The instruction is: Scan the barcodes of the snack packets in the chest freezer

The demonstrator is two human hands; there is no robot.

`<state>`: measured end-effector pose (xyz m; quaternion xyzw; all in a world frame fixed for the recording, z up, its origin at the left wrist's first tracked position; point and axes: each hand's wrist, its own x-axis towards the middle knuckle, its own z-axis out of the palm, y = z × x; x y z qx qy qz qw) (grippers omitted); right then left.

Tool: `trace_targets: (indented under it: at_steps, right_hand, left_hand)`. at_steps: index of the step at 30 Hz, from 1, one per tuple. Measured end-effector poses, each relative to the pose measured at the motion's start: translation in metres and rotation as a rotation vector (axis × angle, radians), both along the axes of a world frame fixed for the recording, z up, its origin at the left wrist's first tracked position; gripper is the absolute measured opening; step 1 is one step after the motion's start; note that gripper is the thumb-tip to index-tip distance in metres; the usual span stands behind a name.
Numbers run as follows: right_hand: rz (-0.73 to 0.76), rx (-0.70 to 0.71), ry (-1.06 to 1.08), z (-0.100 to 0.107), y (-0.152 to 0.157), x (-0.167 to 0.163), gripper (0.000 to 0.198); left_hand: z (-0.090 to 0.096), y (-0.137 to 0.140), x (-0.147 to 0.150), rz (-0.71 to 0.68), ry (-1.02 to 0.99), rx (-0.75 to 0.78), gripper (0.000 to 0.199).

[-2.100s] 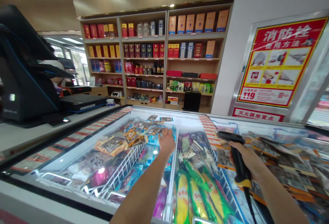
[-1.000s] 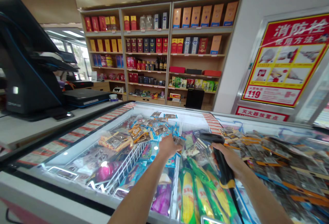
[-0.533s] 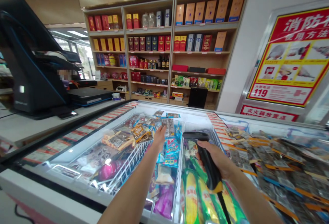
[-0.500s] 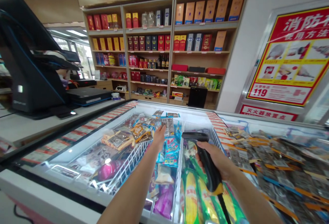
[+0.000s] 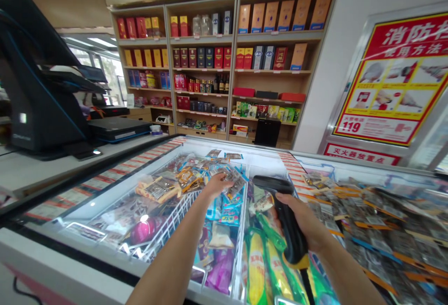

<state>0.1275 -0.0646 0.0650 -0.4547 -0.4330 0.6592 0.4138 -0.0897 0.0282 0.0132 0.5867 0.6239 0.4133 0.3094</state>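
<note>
My right hand (image 5: 297, 216) is wrapped round the handle of a black barcode scanner (image 5: 290, 225), whose head points left and whose cable hangs down. My left hand (image 5: 217, 186) grips a small clear-and-blue snack packet (image 5: 234, 180) with a printed label, held over the freezer's middle basket. Under it lie blue ice-cream packets (image 5: 226, 209), a white packet (image 5: 221, 236) and a purple packet (image 5: 220, 270). Yellow-and-green corn-shaped packs (image 5: 257, 267) lie beneath the scanner. Orange-and-brown packets (image 5: 189, 179) are just left of my left hand.
White wire baskets (image 5: 175, 225) divide the chest freezer. Many dark packets (image 5: 378, 225) are piled on its right side. A black point-of-sale terminal (image 5: 38, 90) stands on the left counter; shelves of boxes (image 5: 199, 57) line the back.
My left hand has turned and now holds the packet tilted, a little to the right of before. The scanner in my right hand has shifted slightly right.
</note>
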Motion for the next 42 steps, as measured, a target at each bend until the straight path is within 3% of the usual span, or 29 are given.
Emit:
trace_targets:
  at_steps: [3, 6, 8, 11, 15, 17, 19, 21, 23, 24, 28, 34, 36, 39, 42]
  right_hand:
    - [-0.015, 0.014, -0.034, -0.005, 0.003, 0.005, 0.023]
    - [-0.029, 0.026, -0.071, -0.008, 0.005, 0.006, 0.024]
    - [-0.046, 0.025, -0.084, -0.009, 0.005, 0.006, 0.023]
    - [-0.046, 0.031, -0.077, -0.007, 0.007, 0.007, 0.022]
    - [-0.066, 0.020, -0.044, -0.002, 0.007, 0.010, 0.020]
    - [-0.084, -0.006, -0.023, 0.000, 0.006, 0.011, 0.019]
    - [-0.089, -0.019, -0.021, 0.001, 0.005, 0.012, 0.018]
    - [-0.081, -0.017, -0.041, 0.001, 0.005, 0.012, 0.019]
    - [-0.068, 0.000, -0.059, -0.001, 0.005, 0.011, 0.021]
    - [-0.061, 0.013, -0.066, -0.003, 0.006, 0.011, 0.021]
    - [-0.052, 0.031, -0.086, -0.008, 0.008, 0.011, 0.023]
    - [-0.047, 0.023, -0.088, -0.007, 0.007, 0.011, 0.023]
    - [-0.048, 0.012, -0.079, -0.005, 0.006, 0.011, 0.021]
    - [-0.047, 0.001, -0.079, -0.005, 0.005, 0.011, 0.020]
    - [-0.041, -0.009, -0.087, -0.004, 0.004, 0.012, 0.020]
  left_hand:
    - [0.008, -0.005, -0.003, -0.108, 0.350, 0.023, 0.023]
    - [0.013, -0.014, 0.009, 0.046, 0.675, 0.211, 0.041]
    - [0.012, -0.020, 0.021, 0.103, 0.804, 0.239, 0.035]
    - [0.005, -0.025, 0.036, 0.066, 0.857, 0.183, 0.026]
    - [0.000, -0.023, 0.038, -0.185, 0.792, 0.202, 0.027]
    - [0.000, -0.021, 0.036, -0.229, 0.741, 0.224, 0.027]
    - [-0.001, -0.020, 0.035, -0.103, 0.710, 0.249, 0.025]
    - [-0.003, -0.020, 0.035, 0.117, 0.704, 0.232, 0.024]
    - [-0.006, -0.020, 0.036, 0.282, 0.722, 0.165, 0.042]
    - [-0.008, -0.019, 0.037, 0.300, 0.736, 0.129, 0.050]
    - [-0.011, -0.017, 0.038, 0.198, 0.716, 0.091, 0.057]
    - [-0.012, -0.020, 0.042, 0.246, 0.669, 0.080, 0.064]
    - [-0.016, -0.019, 0.042, 0.204, 0.640, 0.100, 0.066]
    - [-0.021, -0.011, 0.037, 0.141, 0.433, 0.161, 0.074]
    - [-0.024, 0.001, 0.027, 0.178, 0.052, 0.133, 0.070]
